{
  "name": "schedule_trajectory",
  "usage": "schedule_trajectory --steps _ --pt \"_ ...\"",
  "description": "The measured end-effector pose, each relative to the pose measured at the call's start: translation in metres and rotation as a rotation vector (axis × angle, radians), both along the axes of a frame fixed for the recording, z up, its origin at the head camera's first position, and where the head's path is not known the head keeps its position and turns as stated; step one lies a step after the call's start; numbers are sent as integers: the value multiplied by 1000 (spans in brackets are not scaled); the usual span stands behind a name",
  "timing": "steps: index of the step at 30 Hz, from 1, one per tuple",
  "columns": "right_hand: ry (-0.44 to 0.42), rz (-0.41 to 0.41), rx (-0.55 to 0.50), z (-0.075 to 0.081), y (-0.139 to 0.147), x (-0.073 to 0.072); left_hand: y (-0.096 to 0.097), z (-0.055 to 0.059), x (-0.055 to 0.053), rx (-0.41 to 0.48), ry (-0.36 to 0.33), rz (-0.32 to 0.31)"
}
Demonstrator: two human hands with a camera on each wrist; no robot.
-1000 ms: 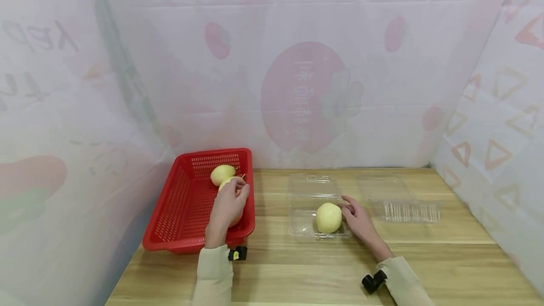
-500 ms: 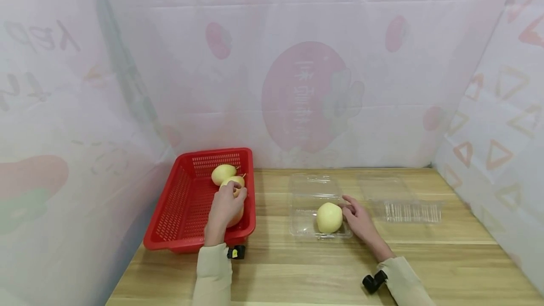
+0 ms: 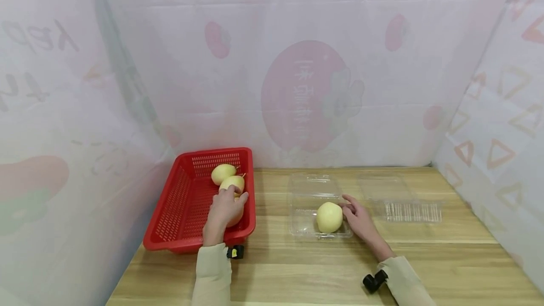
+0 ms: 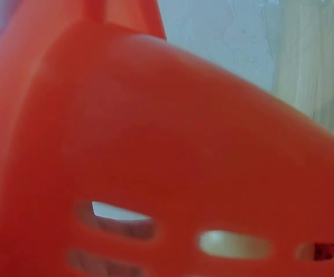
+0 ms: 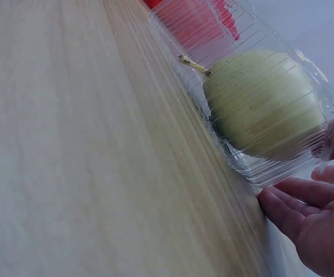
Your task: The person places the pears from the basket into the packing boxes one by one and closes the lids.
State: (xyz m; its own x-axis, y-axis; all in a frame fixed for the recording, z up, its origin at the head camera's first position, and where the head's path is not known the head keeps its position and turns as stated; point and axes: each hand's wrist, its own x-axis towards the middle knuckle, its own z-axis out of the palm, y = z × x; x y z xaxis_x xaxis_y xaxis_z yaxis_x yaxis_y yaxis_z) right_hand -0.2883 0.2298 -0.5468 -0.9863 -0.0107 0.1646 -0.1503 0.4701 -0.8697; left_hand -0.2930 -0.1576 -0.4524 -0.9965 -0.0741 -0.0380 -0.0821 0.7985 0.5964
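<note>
My left hand [image 3: 224,209] reaches into the red basket [image 3: 150,240], over a pear [image 3: 236,217] at its near right. Fingers and thumb are apart above that pear; the fingertips' contact is hidden. Two more pears, one in the middle [image 3: 232,183] and one at the back [image 3: 223,174], lie beyond. In the left wrist view the basket's wall [image 4: 173,133] blocks the hand. My right hand [image 3: 359,221] holds the right edge of an open clear plastic container [image 3: 301,225]. One pear [image 3: 329,217] sits in it, its stem showing in the right wrist view.
Another clear plastic container [image 3: 412,211] lies open to the right of my right hand. Printed curtains [image 3: 310,98] stand behind and at both sides of the wooden table [image 3: 297,273].
My left hand has shifted slightly toward me and lower over the near pear, and the gap between thumb and fingers has widened. The right hand and its container have stayed put.
</note>
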Motion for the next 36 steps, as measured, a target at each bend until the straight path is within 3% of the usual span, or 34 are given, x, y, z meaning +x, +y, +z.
schedule_trajectory --steps 15,35,36 --pt "7 -2 0 -2 1 -3 -1 -6 0 -91 54 7" --pt "1 -6 11 -2 1 -3 -5 -14 -4 -181 -30 18" --pt "-4 -5 15 3 -1 0 -5 -14 -4 -185 -37 17"
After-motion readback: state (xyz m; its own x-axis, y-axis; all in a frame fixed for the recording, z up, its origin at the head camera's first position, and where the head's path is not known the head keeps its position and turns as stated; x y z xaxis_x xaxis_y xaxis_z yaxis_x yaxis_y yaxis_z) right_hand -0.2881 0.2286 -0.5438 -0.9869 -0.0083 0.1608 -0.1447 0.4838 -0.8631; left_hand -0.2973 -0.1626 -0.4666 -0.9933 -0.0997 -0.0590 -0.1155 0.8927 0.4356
